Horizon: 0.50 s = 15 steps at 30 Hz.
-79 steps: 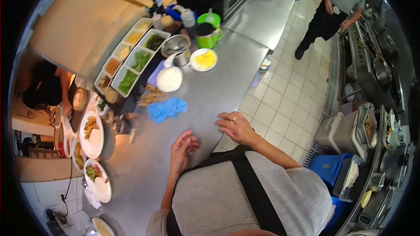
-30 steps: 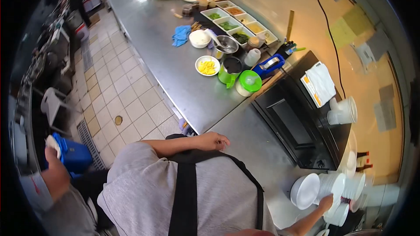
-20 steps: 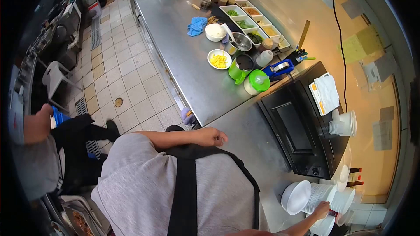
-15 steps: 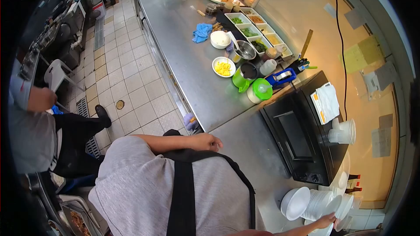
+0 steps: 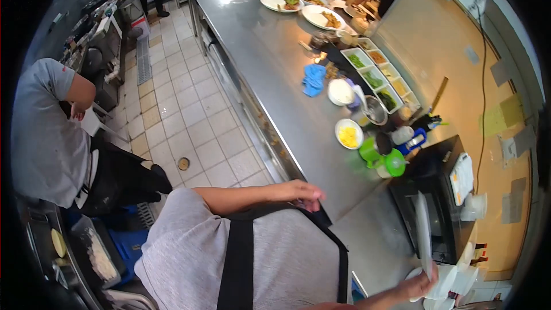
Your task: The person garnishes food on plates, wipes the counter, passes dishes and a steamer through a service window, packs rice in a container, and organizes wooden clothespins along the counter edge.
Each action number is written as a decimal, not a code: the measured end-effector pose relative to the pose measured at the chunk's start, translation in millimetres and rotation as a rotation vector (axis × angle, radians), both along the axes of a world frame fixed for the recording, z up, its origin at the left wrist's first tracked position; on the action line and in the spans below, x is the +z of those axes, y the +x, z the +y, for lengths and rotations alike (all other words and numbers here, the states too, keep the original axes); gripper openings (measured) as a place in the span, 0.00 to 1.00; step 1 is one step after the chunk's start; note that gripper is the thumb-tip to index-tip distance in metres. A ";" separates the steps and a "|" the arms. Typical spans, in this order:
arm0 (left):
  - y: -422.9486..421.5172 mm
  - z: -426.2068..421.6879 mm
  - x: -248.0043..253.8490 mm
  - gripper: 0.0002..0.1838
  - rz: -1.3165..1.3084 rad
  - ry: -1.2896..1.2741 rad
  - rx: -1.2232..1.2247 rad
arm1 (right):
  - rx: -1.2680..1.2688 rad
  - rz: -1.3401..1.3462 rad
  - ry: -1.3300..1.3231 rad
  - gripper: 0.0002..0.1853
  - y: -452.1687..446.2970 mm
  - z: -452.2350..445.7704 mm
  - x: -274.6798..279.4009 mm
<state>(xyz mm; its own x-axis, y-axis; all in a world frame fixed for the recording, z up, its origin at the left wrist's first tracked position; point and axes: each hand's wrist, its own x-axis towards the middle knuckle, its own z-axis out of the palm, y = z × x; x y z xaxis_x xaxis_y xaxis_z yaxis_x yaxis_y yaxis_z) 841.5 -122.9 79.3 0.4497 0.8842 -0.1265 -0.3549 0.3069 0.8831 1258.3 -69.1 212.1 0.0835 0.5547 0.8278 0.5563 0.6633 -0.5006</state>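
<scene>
My right hand (image 5: 423,283) grips a white plate (image 5: 424,235) by its lower edge; the plate is tilted up, nearly edge-on to me, in front of the black microwave (image 5: 431,212). White dishes (image 5: 456,281) stand stacked just beyond that hand. In front of my chest, near the corner of the steel counter, hovers my left hand (image 5: 307,193), loosely curled with fingers apart and nothing visible in it. Nearest to it on the counter are a bowl of yellow food (image 5: 348,135), a green-handled jug (image 5: 372,150) and a green-lidded jar (image 5: 392,165).
Along the steel counter (image 5: 252,51) lie a blue cloth (image 5: 314,80), a white bowl (image 5: 341,92), trays of chopped ingredients (image 5: 373,77) and plated food (image 5: 324,18). A co-worker (image 5: 51,132) in grey stands at left beside a tray of pale food (image 5: 100,255). Another person is farther back.
My right hand has lifted a white plate from among the stacked dishes. My left hand has shifted right, and the view has turned. The co-worker at left has moved an arm.
</scene>
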 end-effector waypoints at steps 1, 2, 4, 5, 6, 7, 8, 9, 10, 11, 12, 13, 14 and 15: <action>-20.8 -6.9 15.5 0.27 -0.212 -0.070 0.039 | 0.334 -0.090 0.076 0.10 -66.3 6.5 3.5; -40.7 -15.1 26.8 0.30 -0.429 -0.141 0.082 | 0.426 -0.229 0.063 0.09 -122.8 6.2 6.2; -83.2 -29.3 39.8 0.35 -0.570 -0.098 0.184 | 0.645 -0.469 0.033 0.13 -220.1 3.8 4.0; -99.4 -39.6 51.2 0.35 -0.522 -0.101 0.390 | 0.768 -0.606 0.025 0.15 -258.7 7.1 0.3; -117.6 -50.5 54.1 0.30 -0.456 -0.185 0.546 | 0.894 -0.668 -0.007 0.17 -299.4 5.6 2.1; -137.8 -61.7 50.7 0.31 -0.429 -0.182 0.686 | 1.011 -0.714 -0.081 0.20 -332.7 6.3 6.7; -158.1 -72.9 46.5 0.32 -0.399 -0.174 0.824 | 1.042 -0.800 -0.008 0.25 -356.9 12.9 6.7; -178.6 -84.6 45.5 0.32 -0.354 -0.149 0.912 | 1.041 -0.665 -0.060 0.32 -378.7 17.1 4.0; -198.2 -97.0 44.1 0.31 -0.308 -0.127 0.996 | 1.038 -0.509 -0.113 0.34 -405.2 20.7 4.6; -212.8 -106.7 42.1 0.31 -0.265 -0.109 1.078 | 1.052 -0.255 -0.374 0.31 -434.2 21.5 -2.4; -224.0 -113.2 40.9 0.31 -0.243 -0.116 1.120 | 1.044 0.003 -0.631 0.29 -462.4 22.2 -16.8; -235.0 -118.0 40.7 0.30 -0.220 -0.120 1.163 | 1.133 0.012 -0.870 0.28 -486.4 25.0 -34.9; -246.0 -119.9 40.3 0.30 -0.196 -0.120 1.206 | 1.216 0.021 -1.107 0.27 -510.4 29.8 -56.0; -257.6 -119.1 32.4 0.30 -0.140 -0.103 1.204 | 1.292 0.030 -1.346 0.26 -532.4 36.3 -73.4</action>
<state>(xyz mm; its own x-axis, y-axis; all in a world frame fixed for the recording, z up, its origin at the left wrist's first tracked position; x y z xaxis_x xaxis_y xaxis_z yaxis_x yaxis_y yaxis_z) 583.9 -242.0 111.7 -0.6365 0.7340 -0.2368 -0.5513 -0.2182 0.8053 725.9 -32.8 138.8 -0.8649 0.4764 -0.1583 0.0776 -0.1847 -0.9797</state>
